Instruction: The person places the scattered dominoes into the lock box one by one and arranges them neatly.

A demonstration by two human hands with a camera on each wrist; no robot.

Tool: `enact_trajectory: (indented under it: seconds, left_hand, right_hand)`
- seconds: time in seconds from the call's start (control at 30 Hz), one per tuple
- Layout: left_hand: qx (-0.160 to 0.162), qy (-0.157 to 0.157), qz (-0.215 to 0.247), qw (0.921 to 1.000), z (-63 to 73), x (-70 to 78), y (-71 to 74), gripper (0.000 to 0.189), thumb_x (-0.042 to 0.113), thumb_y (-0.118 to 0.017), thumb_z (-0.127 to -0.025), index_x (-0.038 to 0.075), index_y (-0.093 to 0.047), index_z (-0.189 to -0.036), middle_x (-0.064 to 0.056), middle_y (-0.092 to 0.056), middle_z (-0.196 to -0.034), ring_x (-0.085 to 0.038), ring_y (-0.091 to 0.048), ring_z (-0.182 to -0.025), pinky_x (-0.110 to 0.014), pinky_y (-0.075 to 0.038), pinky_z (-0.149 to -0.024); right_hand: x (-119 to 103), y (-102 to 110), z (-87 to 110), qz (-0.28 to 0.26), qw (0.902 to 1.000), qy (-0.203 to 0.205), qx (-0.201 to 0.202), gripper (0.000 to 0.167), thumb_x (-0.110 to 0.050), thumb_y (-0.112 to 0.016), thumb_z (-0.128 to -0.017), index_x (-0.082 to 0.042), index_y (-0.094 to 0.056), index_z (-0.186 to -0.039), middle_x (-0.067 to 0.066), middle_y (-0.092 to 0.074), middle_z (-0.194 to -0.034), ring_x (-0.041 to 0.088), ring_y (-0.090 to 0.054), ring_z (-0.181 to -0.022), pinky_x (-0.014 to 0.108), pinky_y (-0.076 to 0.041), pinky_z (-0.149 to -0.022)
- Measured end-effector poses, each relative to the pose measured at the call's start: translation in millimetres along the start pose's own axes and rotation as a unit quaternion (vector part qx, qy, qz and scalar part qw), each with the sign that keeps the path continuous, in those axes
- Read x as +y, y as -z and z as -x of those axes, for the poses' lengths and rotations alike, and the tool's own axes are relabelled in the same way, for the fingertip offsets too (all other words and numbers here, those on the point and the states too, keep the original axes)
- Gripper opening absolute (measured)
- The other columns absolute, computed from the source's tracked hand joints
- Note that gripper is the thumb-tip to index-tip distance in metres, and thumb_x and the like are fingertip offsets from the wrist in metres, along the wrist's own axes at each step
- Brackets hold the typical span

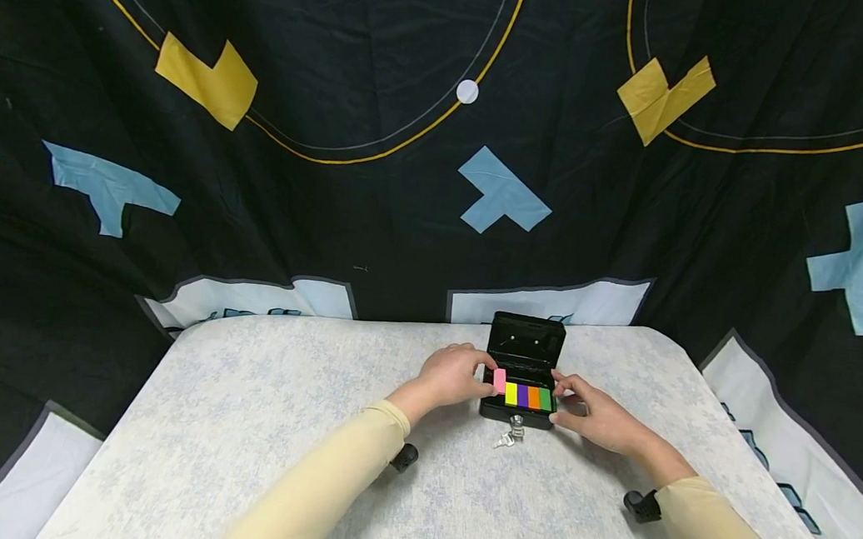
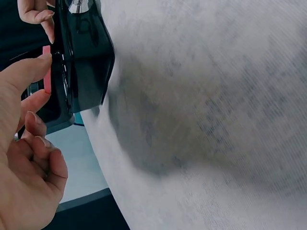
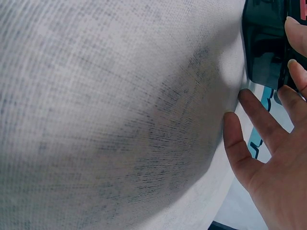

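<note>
A small black cash box [image 1: 517,414] stands on the table with its lid [image 1: 526,336] raised. Yellow [image 1: 511,394], purple [image 1: 523,395], orange [image 1: 534,398] and green [image 1: 546,399] flat rectangular pieces lie side by side inside it. My left hand [image 1: 456,375] pinches a thin pink rectangular piece [image 2: 47,69] between thumb and forefinger, over the box's left end. My right hand [image 1: 596,412] is at the box's right side, thumb and fingertips touching its edge, the other fingers spread. The piece's exact material cannot be told.
A lock [image 1: 516,426] sits at the box's front with keys [image 1: 505,440] hanging onto the table. The pale mottled tablecloth [image 1: 280,392] extends to both sides. Behind the table hangs a black patterned curtain [image 1: 374,224].
</note>
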State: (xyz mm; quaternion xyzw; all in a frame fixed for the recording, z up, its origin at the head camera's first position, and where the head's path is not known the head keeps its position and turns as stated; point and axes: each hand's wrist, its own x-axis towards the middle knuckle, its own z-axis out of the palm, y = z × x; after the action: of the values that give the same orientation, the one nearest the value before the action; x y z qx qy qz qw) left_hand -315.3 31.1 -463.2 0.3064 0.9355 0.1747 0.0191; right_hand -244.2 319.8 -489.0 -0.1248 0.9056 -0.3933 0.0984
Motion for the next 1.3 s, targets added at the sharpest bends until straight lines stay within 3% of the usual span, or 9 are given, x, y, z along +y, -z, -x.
enact_trajectory:
  seconds: [0.1, 0.33, 1.3]
  left_hand:
    - [-0.004, 0.004, -0.021, 0.9998, -4.3, 2.9, -3.7, 0.038, 0.046, -0.077, -0.088, 0.028, -0.074, -0.122, 0.002, -0.068, -0.114, -0.015, -0.062, -0.101, -0.033, -0.049, -0.084]
    - [-0.03, 0.03, -0.053, 0.9977, -10.2, 8.9, -7.0, 0.037, 0.049, -0.077, -0.088, 0.029, -0.075, -0.12, 0.003, -0.067, -0.113, -0.018, -0.062, -0.104, -0.034, -0.05, -0.085]
    - [-0.083, 0.095, -0.123, 0.9843, -23.9, 24.2, -18.8, 0.028, 0.037, -0.077, -0.089, 0.026, -0.075, -0.115, 0.006, -0.068, -0.103, -0.018, -0.061, -0.095, -0.035, -0.051, -0.077]
  right_hand:
    - [0.3, -0.1, -0.4, 0.003, 1.0, 0.0, 0.0, 0.033, -0.028, -0.069, -0.1, -0.009, -0.049, -0.118, 0.016, -0.027, -0.165, 0.04, -0.05, -0.132, 0.062, -0.036, -0.108]
    - [-1.5, 0.2, 0.0, 0.007, 1.0, -0.003, 0.0, 0.034, -0.029, -0.069, -0.1, -0.01, -0.049, -0.118, 0.016, -0.027, -0.165, 0.039, -0.05, -0.131, 0.062, -0.036, -0.108]
    - [-1.6, 0.5, 0.4, 0.006, 1.0, -0.002, -0.001, 0.034, -0.03, -0.069, -0.1, -0.011, -0.049, -0.119, 0.015, -0.027, -0.166, 0.04, -0.051, -0.132, 0.062, -0.037, -0.107]
